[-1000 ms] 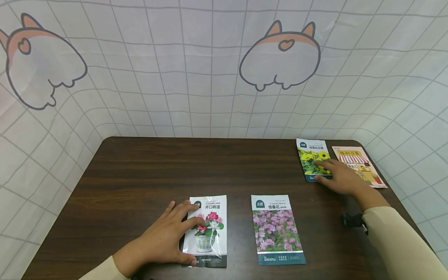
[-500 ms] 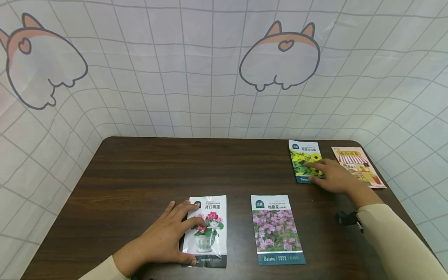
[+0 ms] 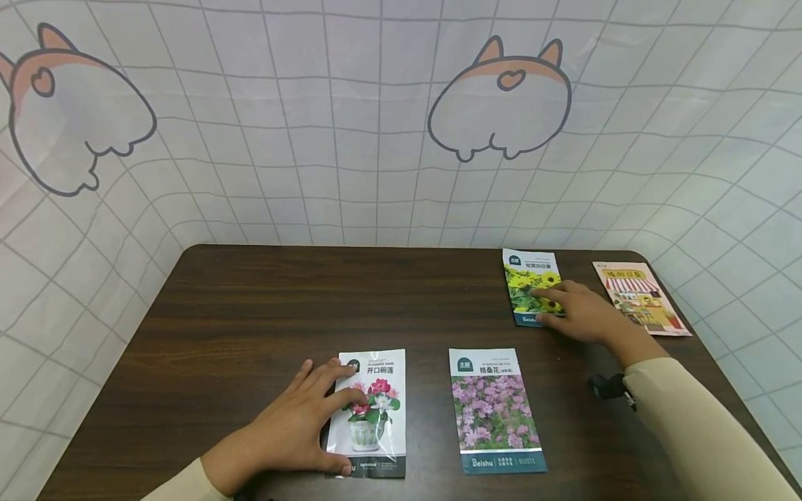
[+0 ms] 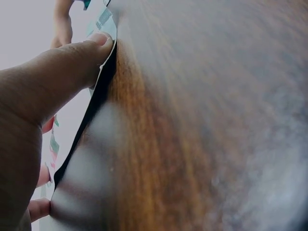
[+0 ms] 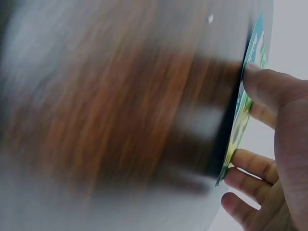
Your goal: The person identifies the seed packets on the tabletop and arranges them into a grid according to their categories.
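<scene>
Flat on the table lies a seed packet with potted pink and white flowers (image 3: 377,417); my left hand (image 3: 294,421) rests on its left side, fingers spread, thumb near the lower corner. In the left wrist view the thumb (image 4: 79,60) presses the packet's edge. At the back right, my right hand (image 3: 579,312) touches a seed packet with yellow sunflowers (image 3: 523,284), fingertips on its face. The right wrist view shows the right thumb (image 5: 269,84) at that packet's edge and the other fingers along it.
A seed packet with purple flowers (image 3: 498,414) lies between the hands, nearer the front. A pink packet with a striped awning picture (image 3: 642,296) lies by the right edge of the dark wooden table (image 3: 351,299). A white grid-patterned curtain (image 3: 376,139) hangs behind.
My right hand has slid the sunflower packet leftward along the back of the table, away from the pink packet. The left hand has stayed in place.
</scene>
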A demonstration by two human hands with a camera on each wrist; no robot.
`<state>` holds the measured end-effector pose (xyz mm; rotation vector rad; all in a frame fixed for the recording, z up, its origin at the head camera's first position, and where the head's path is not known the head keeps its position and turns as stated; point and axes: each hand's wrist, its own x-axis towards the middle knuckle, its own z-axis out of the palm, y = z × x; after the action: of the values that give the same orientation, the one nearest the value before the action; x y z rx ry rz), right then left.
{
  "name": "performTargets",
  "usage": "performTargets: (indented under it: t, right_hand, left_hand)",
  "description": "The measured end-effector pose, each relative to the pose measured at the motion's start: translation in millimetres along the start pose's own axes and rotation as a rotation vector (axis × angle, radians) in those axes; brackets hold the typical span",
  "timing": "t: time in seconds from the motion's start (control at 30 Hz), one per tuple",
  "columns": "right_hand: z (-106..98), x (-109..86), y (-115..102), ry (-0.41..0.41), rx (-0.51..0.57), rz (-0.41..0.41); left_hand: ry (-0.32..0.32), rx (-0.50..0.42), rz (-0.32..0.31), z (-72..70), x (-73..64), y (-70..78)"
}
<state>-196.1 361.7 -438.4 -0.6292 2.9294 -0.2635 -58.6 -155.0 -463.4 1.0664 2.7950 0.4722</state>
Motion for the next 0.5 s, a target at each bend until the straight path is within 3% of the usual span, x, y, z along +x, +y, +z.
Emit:
performTargets:
  t: [0.5]
  right_hand:
    - [3.1,14.6,-13.6,-0.012,-0.019,-0.015]
  left_hand:
    - [0.007,0.006,0.007,-0.2,0.5,0.0]
